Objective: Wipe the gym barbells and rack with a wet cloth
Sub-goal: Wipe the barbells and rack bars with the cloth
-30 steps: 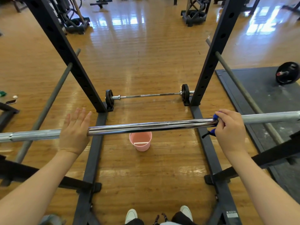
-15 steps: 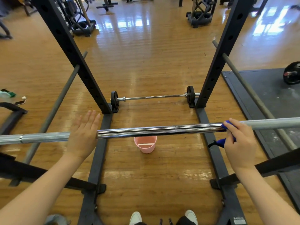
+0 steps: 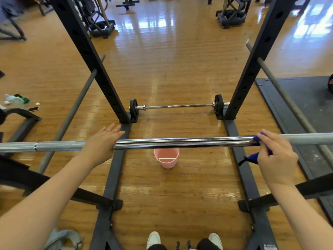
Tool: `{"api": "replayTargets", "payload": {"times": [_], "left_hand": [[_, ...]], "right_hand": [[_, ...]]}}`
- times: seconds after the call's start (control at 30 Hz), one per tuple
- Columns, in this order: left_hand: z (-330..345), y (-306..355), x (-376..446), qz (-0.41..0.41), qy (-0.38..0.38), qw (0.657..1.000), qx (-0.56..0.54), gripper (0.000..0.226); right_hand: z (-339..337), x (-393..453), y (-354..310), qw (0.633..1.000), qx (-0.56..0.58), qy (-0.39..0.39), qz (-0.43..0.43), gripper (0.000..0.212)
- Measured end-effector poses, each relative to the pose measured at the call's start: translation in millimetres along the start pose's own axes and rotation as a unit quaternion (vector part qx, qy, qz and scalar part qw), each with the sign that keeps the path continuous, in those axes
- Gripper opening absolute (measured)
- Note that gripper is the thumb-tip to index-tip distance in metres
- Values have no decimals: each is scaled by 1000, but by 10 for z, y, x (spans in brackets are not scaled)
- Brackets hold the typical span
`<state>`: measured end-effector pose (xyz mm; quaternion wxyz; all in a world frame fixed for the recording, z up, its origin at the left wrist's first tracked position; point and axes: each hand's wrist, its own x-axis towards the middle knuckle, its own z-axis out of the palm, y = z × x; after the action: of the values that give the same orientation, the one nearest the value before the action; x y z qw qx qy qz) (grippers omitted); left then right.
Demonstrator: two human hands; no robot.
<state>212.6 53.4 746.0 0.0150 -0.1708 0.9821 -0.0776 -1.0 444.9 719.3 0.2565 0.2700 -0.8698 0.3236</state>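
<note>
Left hand (image 3: 100, 141) spread flat, fingers straight, resting on the long chrome steel barbell (image 3: 180, 142) lying 9-to-3 o'clock across the black steel rack (image 3: 86, 49); right hand (image 3: 275, 157) pinches a blue cloth (image 3: 252, 157) around the bar toward 3 o'clock; pink plastic bucket (image 3: 166, 158) on the floor below centre.

Open floor is lying between the rack's base rails (image 3: 115, 170), with only the pink bucket (image 3: 166, 157) sitting under the barbell (image 3: 180, 142), while black uprights (image 3: 93, 60) and slanting grey bars (image 3: 72, 112) are hemming both sides.
</note>
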Motion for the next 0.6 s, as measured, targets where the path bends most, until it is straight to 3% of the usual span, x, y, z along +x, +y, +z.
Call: {"api": "replayTargets", "payload": {"times": [0.1, 0.23, 0.43, 0.6], "left_hand": [[76, 21, -58, -25, 66, 997, 20, 67], [132, 75, -119, -38, 119, 992, 5, 72], [165, 59, -64, -52, 117, 992, 8, 62], [164, 71, -52, -46, 115, 992, 16, 58]], "right_hand": [[35, 61, -61, 1000, 8, -18, 13, 22], [-93, 17, 36, 998, -1, -52, -32, 27], [6, 63, -52, 999, 14, -8, 42, 20], [-49, -151, 70, 1000, -9, 9, 3, 22]]}}
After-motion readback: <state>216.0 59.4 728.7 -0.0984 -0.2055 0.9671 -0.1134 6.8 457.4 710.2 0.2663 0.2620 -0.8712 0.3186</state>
